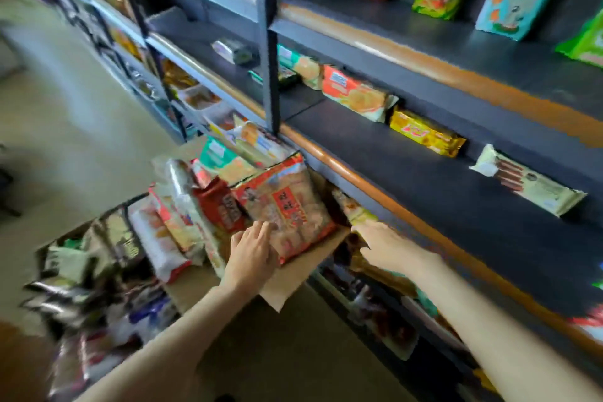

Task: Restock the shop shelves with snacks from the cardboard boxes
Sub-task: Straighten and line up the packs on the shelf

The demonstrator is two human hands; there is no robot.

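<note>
Nearest, the left hand (253, 254) lies on the near edge of a large red-and-clear snack bag (285, 206), fingers fairly straight and spread over it, pressing rather than clasping it. That bag sits on top of the heap in the cardboard box (290, 284), at the box's right corner, partly over a flap that juts out toward the shelving. Just right of it, the right hand (385, 243) reaches past the flap toward the lower shelf's front edge; it touches a yellowish packet (354, 210) there, but blur hides the fingertips, so I cannot tell whether it grips the packet. A second box (91, 271) of jumbled wrappers stands to the left of the first.

Farther off, the middle shelf (424, 179) carries only a few packs along its back edge: an orange biscuit pack (355, 95), a yellow pack (425, 132) and a pale wafer pack (528, 181). Taller bags stand on the top shelf (456, 39).

The risks, as I judge them: the big bag is slick and held only by flat pressure, so it may slide off the flap onto the floor; the overfilled heap may spill when a pack is pulled out.
</note>
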